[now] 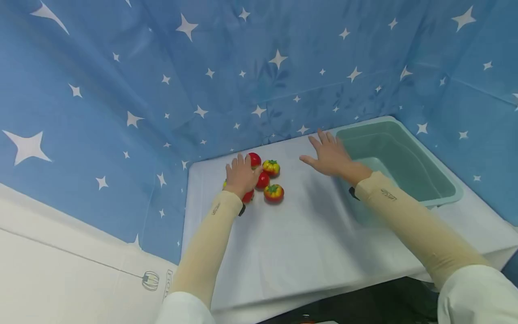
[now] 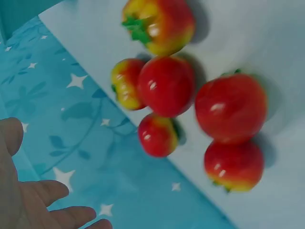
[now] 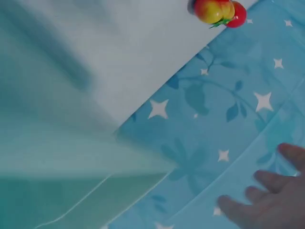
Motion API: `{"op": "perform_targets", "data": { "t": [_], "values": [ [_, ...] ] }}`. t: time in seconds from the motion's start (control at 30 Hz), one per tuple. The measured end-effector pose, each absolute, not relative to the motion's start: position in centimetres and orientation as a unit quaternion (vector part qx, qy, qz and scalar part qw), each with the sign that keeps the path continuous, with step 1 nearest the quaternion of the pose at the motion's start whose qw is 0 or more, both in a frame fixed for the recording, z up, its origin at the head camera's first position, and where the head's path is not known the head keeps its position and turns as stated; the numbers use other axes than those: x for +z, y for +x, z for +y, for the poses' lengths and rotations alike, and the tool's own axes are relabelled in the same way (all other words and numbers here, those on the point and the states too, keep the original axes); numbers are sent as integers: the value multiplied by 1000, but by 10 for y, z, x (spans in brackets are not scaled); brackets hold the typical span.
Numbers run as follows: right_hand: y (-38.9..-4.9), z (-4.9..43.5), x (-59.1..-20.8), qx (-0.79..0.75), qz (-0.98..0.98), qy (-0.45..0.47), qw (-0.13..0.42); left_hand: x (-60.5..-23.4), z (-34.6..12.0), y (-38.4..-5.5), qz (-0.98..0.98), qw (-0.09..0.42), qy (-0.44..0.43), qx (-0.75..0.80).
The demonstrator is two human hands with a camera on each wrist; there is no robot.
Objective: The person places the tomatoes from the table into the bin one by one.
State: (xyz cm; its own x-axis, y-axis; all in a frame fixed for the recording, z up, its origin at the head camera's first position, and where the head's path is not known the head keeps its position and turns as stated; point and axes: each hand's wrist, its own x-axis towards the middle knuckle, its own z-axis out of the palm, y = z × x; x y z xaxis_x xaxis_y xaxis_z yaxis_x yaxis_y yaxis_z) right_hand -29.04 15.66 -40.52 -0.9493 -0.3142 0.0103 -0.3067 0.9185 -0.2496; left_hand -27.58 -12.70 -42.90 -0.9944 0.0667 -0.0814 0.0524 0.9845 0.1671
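Several red and yellow toy tomatoes (image 1: 274, 193) lie in a loose cluster on the left part of the white table. Over the cluster is my left hand (image 1: 242, 176), fingers spread, hiding part of it. The left wrist view shows a plain red tomato (image 2: 232, 108) and a ribbed red-yellow one (image 2: 159, 26) with a green stem; that hand's fingers stand apart from them. My right hand (image 1: 329, 157) hovers by the left rim of a pale green plastic bin (image 1: 404, 153), fingers spread and holding nothing. Whether it touches the rim I cannot tell.
The white tabletop (image 1: 283, 252) runs between the cluster and the bin. A blue curtain with white stars (image 1: 259, 90) hangs along the table's back edge and both sides. Dark space lies below the front edge.
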Motion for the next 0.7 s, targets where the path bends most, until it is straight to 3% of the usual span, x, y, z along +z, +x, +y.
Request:
{"op": "perform_targets", "data": {
  "t": [0.3, 0.53, 0.7],
  "values": [
    [-235, 245, -401, -191, 963, -170, -90, -481, -115, -267, 992, 54, 52, 105],
    [-179, 292, -413, -187, 968, -152, -67, -529, -114, -245, 986, 61, 66, 143],
    [-149, 305, -427, -185, 968, -147, -89, -555, -115, -239, 986, 39, 68, 148]
  ]
}}
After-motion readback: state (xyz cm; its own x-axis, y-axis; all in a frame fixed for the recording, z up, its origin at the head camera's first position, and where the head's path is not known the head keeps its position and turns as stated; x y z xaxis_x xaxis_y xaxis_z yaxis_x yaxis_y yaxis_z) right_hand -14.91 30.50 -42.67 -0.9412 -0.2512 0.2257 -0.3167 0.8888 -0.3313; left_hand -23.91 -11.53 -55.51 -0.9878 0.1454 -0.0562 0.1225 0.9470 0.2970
